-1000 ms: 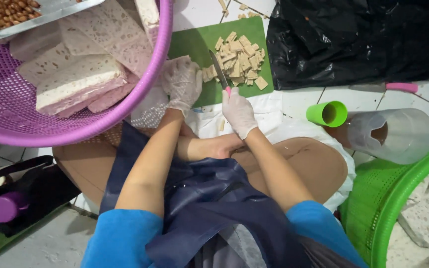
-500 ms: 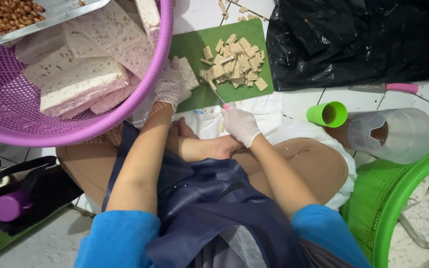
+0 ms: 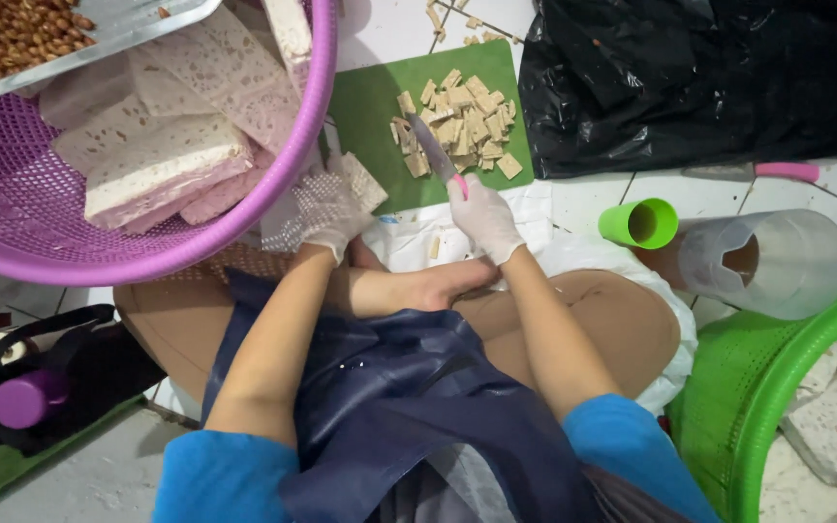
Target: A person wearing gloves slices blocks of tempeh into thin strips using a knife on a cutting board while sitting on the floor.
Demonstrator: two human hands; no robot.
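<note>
Chopping tempeh right on the tiled kitchen floor

Right hand [image 3: 481, 218] was clamped on a knife [image 3: 430, 147] over the cubes [image 3: 462, 126] on a green cutting board [image 3: 370, 107]; left hand [image 3: 326, 208] gripped a slab [image 3: 360, 182] at the board's near edge, beside the purple basket [image 3: 273, 184].

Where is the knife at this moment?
In the head view the knife is in the gloved right hand, its blade lying over the green cutting board, tip at the left edge of the pile of cut cubes.
</note>
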